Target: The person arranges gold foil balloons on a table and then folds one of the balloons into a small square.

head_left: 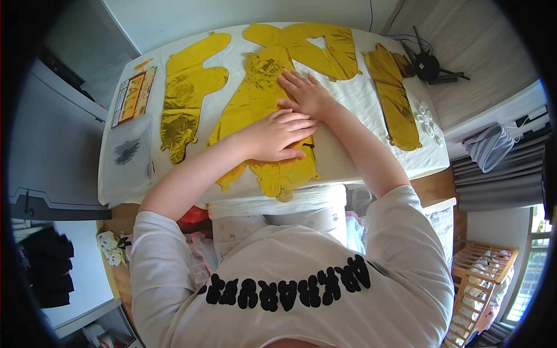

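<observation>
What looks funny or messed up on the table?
Nothing looks spilled. The left gold foil is crumpled at its lower end, odd because its middle is smoother. The middle gold foil is crinkled near its top too.

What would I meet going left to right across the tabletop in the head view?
Printed sheet, leftmost gold foil shape, central gold foil shape, rightmost gold foil shape, small white rings.
</observation>
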A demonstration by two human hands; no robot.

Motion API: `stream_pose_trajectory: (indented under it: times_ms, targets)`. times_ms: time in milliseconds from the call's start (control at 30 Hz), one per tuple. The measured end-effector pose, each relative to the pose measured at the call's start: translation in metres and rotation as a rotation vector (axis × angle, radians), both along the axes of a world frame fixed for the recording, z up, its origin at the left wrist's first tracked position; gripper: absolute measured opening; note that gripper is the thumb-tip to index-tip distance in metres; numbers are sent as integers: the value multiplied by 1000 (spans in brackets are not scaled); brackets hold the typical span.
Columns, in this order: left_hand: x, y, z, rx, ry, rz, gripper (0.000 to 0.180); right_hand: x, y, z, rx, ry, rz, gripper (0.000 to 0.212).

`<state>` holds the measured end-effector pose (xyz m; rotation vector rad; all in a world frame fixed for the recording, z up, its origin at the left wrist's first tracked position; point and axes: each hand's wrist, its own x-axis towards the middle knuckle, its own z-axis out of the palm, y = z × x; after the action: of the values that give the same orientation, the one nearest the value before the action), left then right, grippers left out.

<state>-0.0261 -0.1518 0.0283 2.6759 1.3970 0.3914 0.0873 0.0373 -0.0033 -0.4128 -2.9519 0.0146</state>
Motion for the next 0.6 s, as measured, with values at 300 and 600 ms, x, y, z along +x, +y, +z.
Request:
stream_pose_trajectory:
  times_ms: [300,600]
  targets:
    - [6,-9,-11,-126,8,-34,69,2,1,3,-17,57,12,78]
    - [17,-15,-1,-167,91,-10,69,-2,0,19,-175,107,-14,58]
